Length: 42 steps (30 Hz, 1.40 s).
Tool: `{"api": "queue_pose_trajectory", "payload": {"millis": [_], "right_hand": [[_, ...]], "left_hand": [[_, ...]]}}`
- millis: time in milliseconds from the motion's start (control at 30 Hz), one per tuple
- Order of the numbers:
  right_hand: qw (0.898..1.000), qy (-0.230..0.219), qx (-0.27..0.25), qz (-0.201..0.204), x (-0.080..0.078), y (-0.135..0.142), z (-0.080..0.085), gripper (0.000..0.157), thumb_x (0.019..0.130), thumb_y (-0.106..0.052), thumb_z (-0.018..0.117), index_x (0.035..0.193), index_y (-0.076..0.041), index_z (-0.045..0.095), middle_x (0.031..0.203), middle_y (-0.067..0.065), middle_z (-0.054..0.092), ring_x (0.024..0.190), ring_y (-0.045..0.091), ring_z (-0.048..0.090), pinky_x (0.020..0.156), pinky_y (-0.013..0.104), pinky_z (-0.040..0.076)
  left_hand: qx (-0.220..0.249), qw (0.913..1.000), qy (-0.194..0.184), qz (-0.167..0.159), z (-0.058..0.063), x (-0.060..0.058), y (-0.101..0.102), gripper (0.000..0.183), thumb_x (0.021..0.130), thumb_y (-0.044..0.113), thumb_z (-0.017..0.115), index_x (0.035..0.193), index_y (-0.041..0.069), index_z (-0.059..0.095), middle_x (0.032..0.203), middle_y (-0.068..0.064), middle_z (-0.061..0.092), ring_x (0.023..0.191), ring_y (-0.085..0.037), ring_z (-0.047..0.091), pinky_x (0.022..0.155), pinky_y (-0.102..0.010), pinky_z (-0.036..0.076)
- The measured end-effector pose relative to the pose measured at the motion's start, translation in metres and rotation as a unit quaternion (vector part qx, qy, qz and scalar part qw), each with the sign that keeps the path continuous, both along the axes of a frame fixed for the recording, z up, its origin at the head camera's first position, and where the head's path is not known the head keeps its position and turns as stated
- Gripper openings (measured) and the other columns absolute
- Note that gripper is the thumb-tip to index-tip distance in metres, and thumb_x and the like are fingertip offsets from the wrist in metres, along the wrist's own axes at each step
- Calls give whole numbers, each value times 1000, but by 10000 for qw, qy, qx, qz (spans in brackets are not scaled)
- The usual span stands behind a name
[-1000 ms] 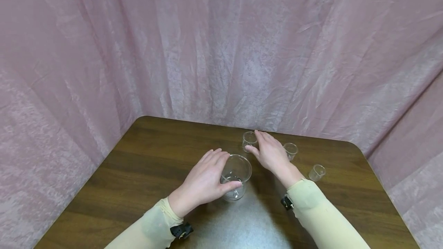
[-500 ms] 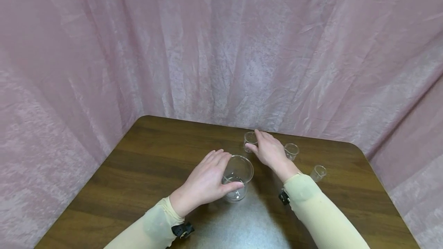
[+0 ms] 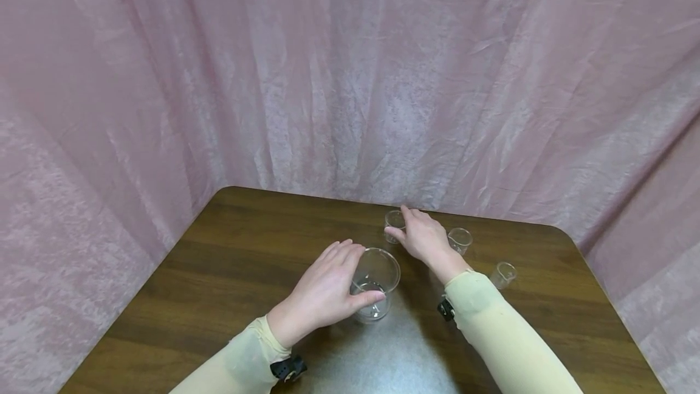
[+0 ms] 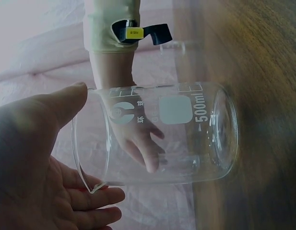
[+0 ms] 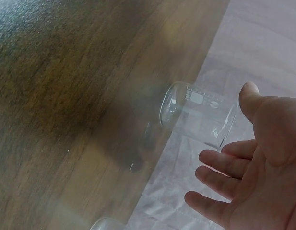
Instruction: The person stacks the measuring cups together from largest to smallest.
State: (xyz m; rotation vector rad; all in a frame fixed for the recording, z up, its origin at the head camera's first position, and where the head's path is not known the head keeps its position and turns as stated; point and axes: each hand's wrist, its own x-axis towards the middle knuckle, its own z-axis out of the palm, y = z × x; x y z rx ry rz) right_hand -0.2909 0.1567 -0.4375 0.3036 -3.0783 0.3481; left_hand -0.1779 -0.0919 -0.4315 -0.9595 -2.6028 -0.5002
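Note:
A 500 ml glass beaker point(image 3: 377, 272) stands upright on the table, its printed marks and spout showing in the left wrist view. Around its left side lies my left hand point(image 3: 328, 287), fingers extended and thumb spread, the fingertips right at the rim. Farther back, my right hand point(image 3: 426, 239) reaches to a small glass beaker point(image 5: 200, 115) near the far edge. In the right wrist view its thumb and relaxed fingers point(image 5: 224, 165) lie either side of that beaker's rim. Two more small beakers, one middle-sized point(image 3: 460, 239) and one smallest point(image 3: 503, 273), stand to its right.
The brown wooden table point(image 3: 235, 248) has rounded far corners. Pink velvet curtains point(image 3: 350, 78) hang behind it and on both sides. A bright reflection lies on the tabletop in front of the large beaker.
Both hands stay nearly still beside their beakers. The right forearm has shifted slightly to the left, and the head view has moved a little. No beaker has visibly been moved.

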Motion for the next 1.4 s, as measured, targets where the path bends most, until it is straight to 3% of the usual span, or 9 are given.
{"api": "queue_pose_trajectory", "payload": {"millis": [1000,1233,1400], "right_hand": [[9999,55,-59,-81,-6,-1,-7,75,111,-53,63,158,5,51,151,31,60,142,48,56,110,65,52],[9994,244,-217,-85,-3,0,-8,66,108,-51,69,144,5,62,133,28,70,127,48,66,101,64,57],[9987,102,-492,-65,-2,1,-8,67,108,-48,70,147,6,60,140,29,68,130,50,64,106,64,54]], "left_hand": [[-6,10000,-45,45,1,3,2,84,93,64,81,142,-2,63,139,-16,69,144,-41,57,128,-52,38],[-30,10000,-40,74,0,4,2,86,93,65,81,142,-2,62,140,-16,69,145,-41,57,129,-51,37],[-47,9999,-60,89,0,4,2,86,93,66,80,143,-3,62,140,-16,69,145,-41,56,129,-51,37]]}}
